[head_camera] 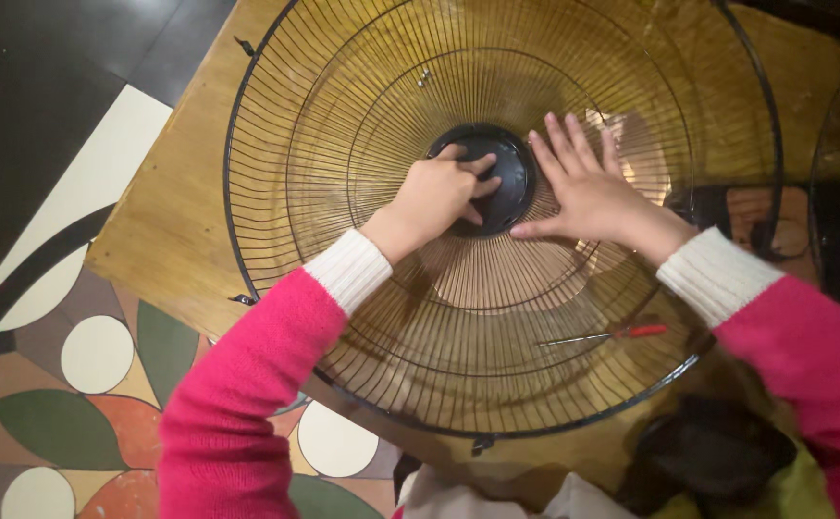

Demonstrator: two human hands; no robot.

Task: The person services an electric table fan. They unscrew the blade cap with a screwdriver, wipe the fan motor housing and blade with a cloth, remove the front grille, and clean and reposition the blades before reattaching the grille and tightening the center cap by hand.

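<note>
Here, in the head view, a large round black wire fan guard [497,317] lies dished-side up on a worn wooden table [175,231], covering most of its top. At the guard's centre sits a round black plastic hub [506,168], and both hands are on it.

The left hand [436,197] rests on the hub's left part with its fingers curled and their tips pressing onto the black plastic — a closed, pinching hold on the hub, though exactly what the fingertips catch cannot be told. The right hand [588,187] lies flat just beside the hub on its right, fingers spread and straight across the wires, thumb stretched out below the hub's edge; it grips nothing. Both arms wear bright pink sleeves with white ribbed cuffs.

Under the lower right part of the guard, seen through the wires, a slim screwdriver with a red handle [607,335] lies on the table. Near the bottom right edge sits a dark rounded object [708,447] — too dim to identify. Left of the table the patterned tiled floor [64,384] shows cream circles and green leaf shapes.
</note>
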